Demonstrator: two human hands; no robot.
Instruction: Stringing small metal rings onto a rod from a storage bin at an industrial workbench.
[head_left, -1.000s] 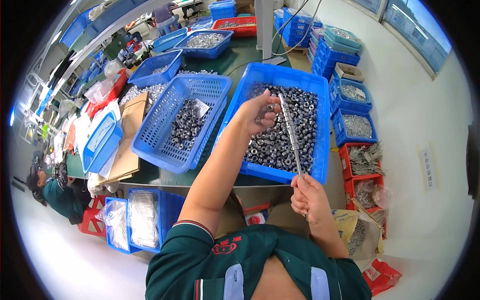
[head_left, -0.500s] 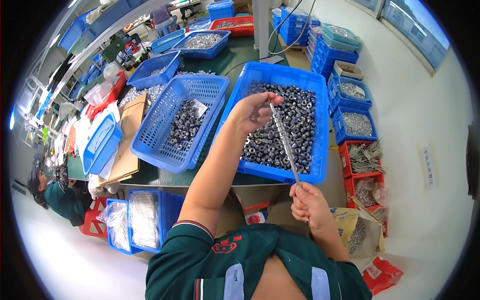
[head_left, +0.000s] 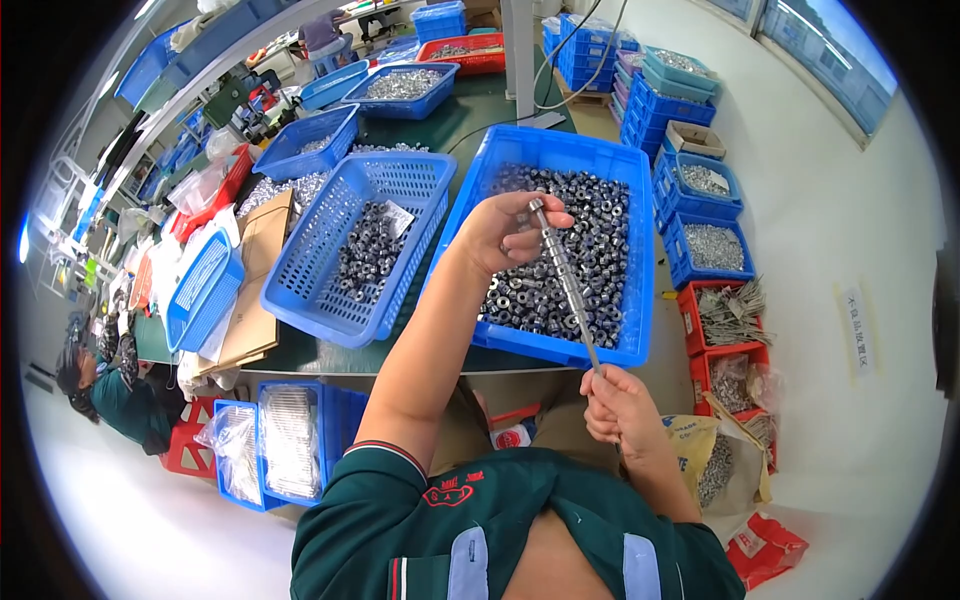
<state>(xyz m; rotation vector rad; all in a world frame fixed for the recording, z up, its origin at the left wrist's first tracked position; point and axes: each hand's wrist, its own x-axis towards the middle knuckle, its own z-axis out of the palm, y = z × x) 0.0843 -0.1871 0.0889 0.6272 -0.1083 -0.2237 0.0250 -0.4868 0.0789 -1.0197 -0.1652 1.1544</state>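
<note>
My right hand (head_left: pixel 622 405) is closed around the lower part of a thin metal rod (head_left: pixel 594 352), which slants up and away over the near wall of a blue bin (head_left: pixel 648 300). Several shiny metal nuts (head_left: pixel 568 278) are strung along the rod's upper half. My left hand (head_left: pixel 505 232) is at the rod's top end, its fingers closed about a nut (head_left: pixel 537 205) at the tip. Below the hands, the bin holds a heap of loose dark and silver nuts (head_left: pixel 605 215).
Left of the bin stands a blue perforated basket (head_left: pixel 345 325) with more nuts. Cardboard (head_left: pixel 262 270) and a small blue tray (head_left: pixel 205 290) lie farther left. Stacked blue crates (head_left: pixel 700 250) and red bins (head_left: pixel 690 325) line the right wall. A co-worker (head_left: pixel 120 400) sits at far left.
A nut now shows at the rod's top end, by my left fingers, where the bare tip showed before. My right hand has hardly moved. The co-worker's arm has shifted.
</note>
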